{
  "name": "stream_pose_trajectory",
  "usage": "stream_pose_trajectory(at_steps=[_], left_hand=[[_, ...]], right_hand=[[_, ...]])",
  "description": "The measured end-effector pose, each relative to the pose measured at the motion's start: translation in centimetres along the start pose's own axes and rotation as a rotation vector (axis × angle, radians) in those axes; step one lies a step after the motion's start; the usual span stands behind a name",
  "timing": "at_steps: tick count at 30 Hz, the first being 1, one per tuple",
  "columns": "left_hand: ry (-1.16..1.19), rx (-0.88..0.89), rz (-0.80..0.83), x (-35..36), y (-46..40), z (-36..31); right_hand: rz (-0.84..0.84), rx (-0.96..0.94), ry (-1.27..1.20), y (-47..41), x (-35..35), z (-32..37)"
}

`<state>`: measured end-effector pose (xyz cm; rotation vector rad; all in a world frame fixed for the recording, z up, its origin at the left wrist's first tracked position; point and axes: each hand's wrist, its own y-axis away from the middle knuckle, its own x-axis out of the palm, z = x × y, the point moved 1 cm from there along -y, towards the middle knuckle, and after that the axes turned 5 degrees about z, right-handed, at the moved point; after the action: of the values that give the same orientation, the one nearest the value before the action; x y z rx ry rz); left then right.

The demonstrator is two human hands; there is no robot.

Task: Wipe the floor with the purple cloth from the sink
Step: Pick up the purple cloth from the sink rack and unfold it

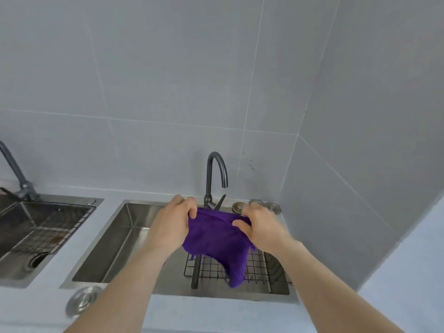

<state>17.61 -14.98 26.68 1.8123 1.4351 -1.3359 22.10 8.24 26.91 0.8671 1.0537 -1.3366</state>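
The purple cloth (217,243) hangs spread between both hands above the steel sink (113,243). My left hand (171,223) pinches its upper left corner. My right hand (260,224) grips the upper right edge. The cloth's lower end dangles down to a black wire rack (262,267) that sits in the right part of the basin. The floor is out of view.
A dark curved faucet (216,179) rises behind the cloth. A second sink (36,227) with a wire grid and its own tap (16,174) lies to the left. A round metal lid (83,299) rests on the white counter in front. Grey tiled walls close in behind and on the right.
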Motion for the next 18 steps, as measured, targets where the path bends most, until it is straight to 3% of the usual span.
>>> stream_pose_trajectory(at_steps=[5, 10, 18], left_hand=[[0.052, 0.044, -0.086, -4.6, 7.3, -1.7], [0.056, 0.080, -0.066, -7.3, 12.7, -3.0], [0.021, 0.062, -0.126, -9.2, 17.5, -5.7]], right_hand=[[-0.025, -0.025, 0.057, 6.6, -2.7, 5.2], [0.002, -0.007, 0.088, 11.9, -4.4, 8.0], [-0.177, 0.013, 0.106, 18.1, -6.6, 7.2]])
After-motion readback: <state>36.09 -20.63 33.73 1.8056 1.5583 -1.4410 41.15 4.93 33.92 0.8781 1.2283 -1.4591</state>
